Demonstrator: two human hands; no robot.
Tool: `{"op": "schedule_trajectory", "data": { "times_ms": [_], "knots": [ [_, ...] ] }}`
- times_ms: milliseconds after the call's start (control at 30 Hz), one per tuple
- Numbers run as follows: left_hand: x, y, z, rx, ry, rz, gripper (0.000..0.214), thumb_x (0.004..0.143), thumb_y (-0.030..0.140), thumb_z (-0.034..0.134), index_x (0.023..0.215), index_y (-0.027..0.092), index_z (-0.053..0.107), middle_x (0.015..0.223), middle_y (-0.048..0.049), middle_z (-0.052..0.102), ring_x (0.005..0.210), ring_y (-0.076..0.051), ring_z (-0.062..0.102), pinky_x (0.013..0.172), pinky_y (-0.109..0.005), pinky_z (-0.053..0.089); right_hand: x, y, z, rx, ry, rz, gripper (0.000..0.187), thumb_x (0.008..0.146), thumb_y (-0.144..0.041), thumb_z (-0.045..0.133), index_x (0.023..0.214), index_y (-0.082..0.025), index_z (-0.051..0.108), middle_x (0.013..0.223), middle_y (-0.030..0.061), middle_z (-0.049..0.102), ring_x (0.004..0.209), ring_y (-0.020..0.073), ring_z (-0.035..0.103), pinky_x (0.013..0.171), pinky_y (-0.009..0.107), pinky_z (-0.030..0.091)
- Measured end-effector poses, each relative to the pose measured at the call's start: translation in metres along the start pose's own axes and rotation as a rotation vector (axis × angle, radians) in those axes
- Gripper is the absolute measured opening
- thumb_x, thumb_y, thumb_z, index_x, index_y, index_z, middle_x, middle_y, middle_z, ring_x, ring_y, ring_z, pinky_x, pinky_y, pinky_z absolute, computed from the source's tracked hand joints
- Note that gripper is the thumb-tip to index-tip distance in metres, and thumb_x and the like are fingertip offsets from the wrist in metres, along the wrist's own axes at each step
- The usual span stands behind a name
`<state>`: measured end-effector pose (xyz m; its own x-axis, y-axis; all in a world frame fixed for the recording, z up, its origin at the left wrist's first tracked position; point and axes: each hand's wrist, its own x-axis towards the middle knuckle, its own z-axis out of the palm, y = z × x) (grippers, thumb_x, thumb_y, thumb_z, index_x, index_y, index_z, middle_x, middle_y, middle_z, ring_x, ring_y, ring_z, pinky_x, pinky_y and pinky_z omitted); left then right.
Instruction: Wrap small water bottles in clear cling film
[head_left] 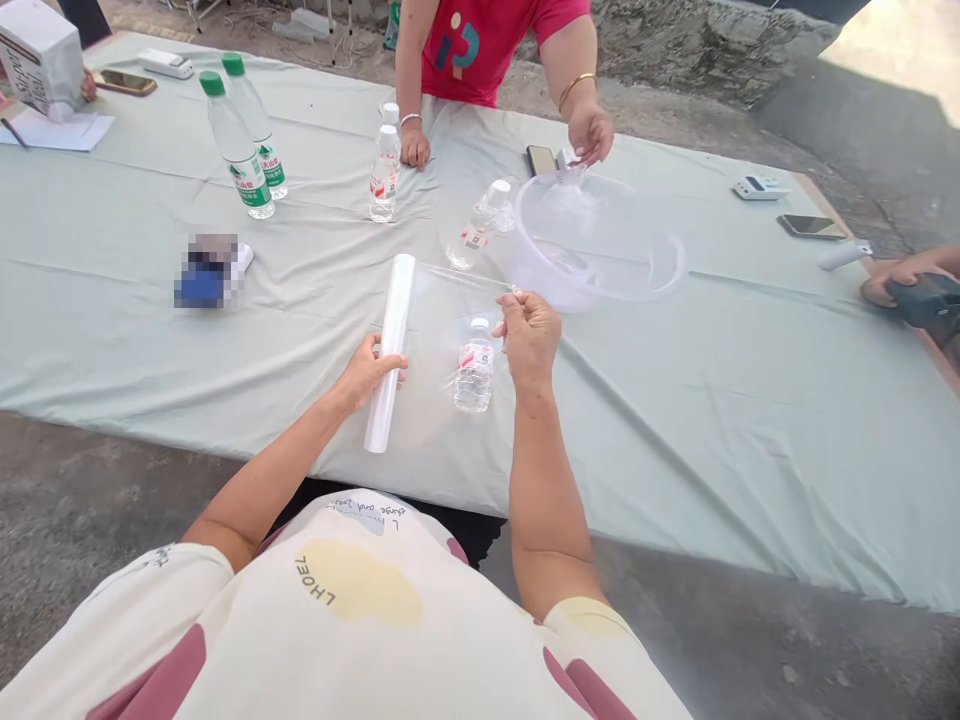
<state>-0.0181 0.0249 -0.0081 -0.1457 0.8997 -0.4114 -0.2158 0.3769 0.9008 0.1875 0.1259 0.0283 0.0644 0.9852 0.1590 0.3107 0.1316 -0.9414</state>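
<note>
My left hand (373, 372) is wrapped round the lower half of a roll of plastic wrap (391, 340), held upright over the table. From the roll a clear sheet of plastic wrap (435, 310) stretches across to my right hand (530, 335), whose fingers pinch its edge. A small water bottle (474, 370) with a white cap shows behind or under the clear sheet, between my hands. Just beyond my right hand stands a clear plastic basin (600, 290). Another white-capped bottle (474, 238) is beside the basin.
Opposite me, a person in a pink shirt (487, 45) has one hand (590, 132) at the basin's far rim. Two green-capped bottles (247, 180), a small bottle (384, 185) and phones (811, 227) stand or lie on the cloth-covered table (112, 300). Another person's hand (911, 275) is at right.
</note>
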Motion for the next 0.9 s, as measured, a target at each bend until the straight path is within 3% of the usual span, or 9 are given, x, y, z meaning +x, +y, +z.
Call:
{"op": "schedule_trajectory", "data": {
  "times_ms": [200, 300, 400, 567, 667, 733, 833, 900],
  "knots": [
    [0.01, 0.0, -0.016, -0.204, -0.014, -0.066, 0.037, 0.068, 0.038, 0.072, 0.09, 0.021, 0.047, 0.078, 0.0024, 0.052, 0.066, -0.014, 0.06, 0.056, -0.028, 0.055, 0.013, 0.009, 0.005, -0.08, 0.016, 0.05, 0.019, 0.088, -0.034, 0.054, 0.077, -0.02, 0.061, 0.048, -0.0075, 0.05, 0.048, 0.0108, 0.045, 0.058, 0.026, 0.039],
    [0.009, -0.007, -0.019, -0.149, 0.001, -0.089, 0.05, 0.067, 0.043, 0.08, 0.098, 0.022, 0.047, 0.082, 0.0027, 0.054, 0.059, -0.011, 0.058, 0.051, -0.026, 0.051, 0.013, 0.004, 0.011, -0.057, -0.018, 0.033, 0.02, 0.087, -0.036, 0.054, 0.078, -0.02, 0.062, 0.048, -0.0074, 0.051, 0.05, 0.0112, 0.047, 0.061, 0.025, 0.04],
    [0.004, -0.009, -0.023, -0.062, 0.051, -0.098, 0.057, 0.063, 0.033, 0.084, 0.104, 0.022, 0.046, 0.089, -0.0003, 0.06, 0.062, -0.012, 0.06, 0.054, -0.028, 0.053, 0.015, 0.001, 0.012, -0.063, -0.048, 0.033, 0.02, 0.086, -0.036, 0.055, 0.077, -0.02, 0.063, 0.047, -0.0071, 0.05, 0.053, 0.0119, 0.049, 0.063, 0.025, 0.041],
    [0.01, -0.002, -0.039, -0.12, 0.091, -0.064, 0.032, 0.069, 0.029, 0.068, 0.094, 0.018, 0.05, 0.084, -0.0028, 0.059, 0.076, -0.018, 0.063, 0.064, -0.032, 0.056, 0.027, 0.022, 0.019, -0.137, -0.063, 0.075, 0.019, 0.086, -0.034, 0.054, 0.077, -0.02, 0.063, 0.049, -0.0063, 0.052, 0.054, 0.0125, 0.048, 0.063, 0.026, 0.04],
    [0.019, -0.003, -0.044, 0.046, 0.19, -0.038, 0.027, 0.072, 0.031, 0.061, 0.095, 0.018, 0.056, 0.079, -0.0005, 0.054, 0.075, -0.017, 0.059, 0.068, -0.031, 0.052, 0.038, 0.041, 0.028, -0.251, -0.061, 0.098, 0.021, 0.088, -0.035, 0.051, 0.079, -0.02, 0.063, 0.052, -0.005, 0.052, 0.055, 0.0141, 0.048, 0.066, 0.029, 0.041],
    [0.022, -0.006, -0.043, 0.254, 0.282, 0.003, 0.036, 0.075, 0.033, 0.059, 0.108, 0.02, 0.057, 0.082, -0.0008, 0.056, 0.078, -0.018, 0.059, 0.072, -0.03, 0.049, 0.044, 0.049, 0.031, -0.344, -0.049, 0.096, 0.023, 0.087, -0.039, 0.052, 0.084, -0.02, 0.066, 0.058, -0.003, 0.056, 0.061, 0.0162, 0.051, 0.072, 0.031, 0.043],
    [0.022, -0.008, -0.039, 0.509, 0.336, 0.059, 0.052, 0.079, 0.036, 0.058, 0.129, 0.023, 0.05, 0.086, -0.002, 0.06, 0.083, -0.022, 0.06, 0.076, -0.032, 0.046, 0.046, 0.054, 0.026, -0.411, -0.028, 0.104, 0.039, 0.084, -0.052, 0.057, 0.104, -0.02, 0.067, 0.08, 0.003, 0.065, 0.081, 0.0209, 0.058, 0.084, 0.036, 0.044],
    [0.02, -0.008, -0.038, 0.592, 0.322, 0.073, 0.056, 0.081, 0.04, 0.057, 0.134, 0.024, 0.047, 0.088, -0.0029, 0.062, 0.084, -0.024, 0.061, 0.077, -0.033, 0.045, 0.037, 0.055, 0.016, -0.398, 0.006, 0.127, 0.052, 0.086, -0.06, 0.051, 0.117, -0.02, 0.063, 0.097, 0.0081, 0.068, 0.095, 0.0242, 0.06, 0.09, 0.039, 0.043]
  ]
}}
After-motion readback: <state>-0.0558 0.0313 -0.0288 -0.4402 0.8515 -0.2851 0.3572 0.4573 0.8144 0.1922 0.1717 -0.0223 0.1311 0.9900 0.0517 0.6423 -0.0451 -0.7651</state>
